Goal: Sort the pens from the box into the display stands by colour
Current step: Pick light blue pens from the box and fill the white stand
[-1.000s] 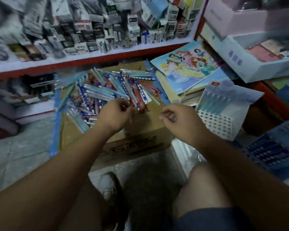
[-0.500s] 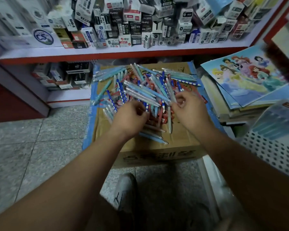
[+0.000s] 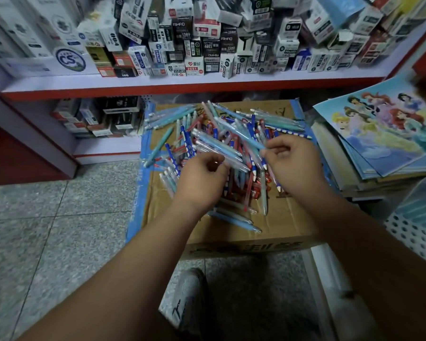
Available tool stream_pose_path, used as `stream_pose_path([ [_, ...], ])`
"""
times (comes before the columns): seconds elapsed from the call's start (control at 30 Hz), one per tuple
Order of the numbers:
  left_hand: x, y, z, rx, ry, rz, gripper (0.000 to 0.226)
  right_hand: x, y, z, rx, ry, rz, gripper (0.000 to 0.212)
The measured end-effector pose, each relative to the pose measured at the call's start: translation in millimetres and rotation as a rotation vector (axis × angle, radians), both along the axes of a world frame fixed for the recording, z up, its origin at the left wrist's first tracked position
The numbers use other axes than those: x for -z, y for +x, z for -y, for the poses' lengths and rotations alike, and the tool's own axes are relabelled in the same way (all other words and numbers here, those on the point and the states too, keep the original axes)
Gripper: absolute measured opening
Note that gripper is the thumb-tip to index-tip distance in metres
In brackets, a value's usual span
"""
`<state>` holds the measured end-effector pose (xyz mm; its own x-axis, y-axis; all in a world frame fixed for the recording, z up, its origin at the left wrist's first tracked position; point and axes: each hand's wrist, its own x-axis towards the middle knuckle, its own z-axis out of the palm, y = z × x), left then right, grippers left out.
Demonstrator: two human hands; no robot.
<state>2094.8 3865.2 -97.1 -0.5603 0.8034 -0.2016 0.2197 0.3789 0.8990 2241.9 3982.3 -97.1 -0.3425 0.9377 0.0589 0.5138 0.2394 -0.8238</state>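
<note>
A flat cardboard box [image 3: 234, 235] on the floor carries a loose pile of pens [image 3: 221, 141] in light blue, teal, red and dark blue with white dots. My left hand [image 3: 202, 175] sits on the left-middle of the pile, fingers curled down into it and pinching a pen; only a small red bit of it shows. My right hand [image 3: 293, 163] is at the pile's right side and pinches one end of a light blue pen [image 3: 241, 134] that slants up to the left. A white perforated display stand [image 3: 413, 232] holding light blue pens shows at the right edge, partly cut off.
Behind the box stands a red-edged shelf [image 3: 182, 87] packed with small stationery boxes. A stack of princess-cover notebooks [image 3: 384, 134] lies right of the box. Grey tiled floor [image 3: 47, 230] spreads to the left. My shoe [image 3: 190, 294] is in front of the box.
My view swung left, putting the box at centre and the stand at the edge. Both hands moved forward onto the pile, and my right hand took hold of a light blue pen.
</note>
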Motion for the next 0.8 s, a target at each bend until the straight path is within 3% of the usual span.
stream_pose_path([
  [0.1, 0.0, -5.8, -1.9, -0.083, 0.086, 0.378, 0.04, -15.9, -8.2, 26.6, -0.161, -0.132, -0.111, 0.008],
  [0.17, -3.0, -9.8, -0.1, -0.112, 0.152, 0.554, 0.031, -15.9, -17.7, 38.5, -0.239, -0.198, -0.109, 0.009],
  [0.27, -5.7, -19.2, 7.0, -0.163, 0.211, 0.674, 0.015, -7.9, -28.9, 40.3, -0.303, -0.263, -0.117, 0.01],
  [0.37, -4.1, -29.6, 12.3, -0.254, 0.205, 0.694, 0.014, 3.9, -31.0, 29.7, -0.273, -0.144, -0.061, 0.012],
  [0.47, 1.7, -36.0, 15.4, -0.329, 0.134, 0.642, 0.018, 19.3, -30.9, 14.8, -0.25, 0.176, 0.252, 0.02],
  [0.57, 5.0, -35.4, 16.5, -0.329, 0.081, 0.637, 0.014, 26.3, -34.2, 8.4, -0.294, 0.286, 0.463, 0.026],
  [0.8, 10.3, -30.0, 11.8, -0.272, 0.053, 0.642, 0.014, 27.3, -41.6, 11.5, -0.308, 0.325, 0.491, 0.019],
])
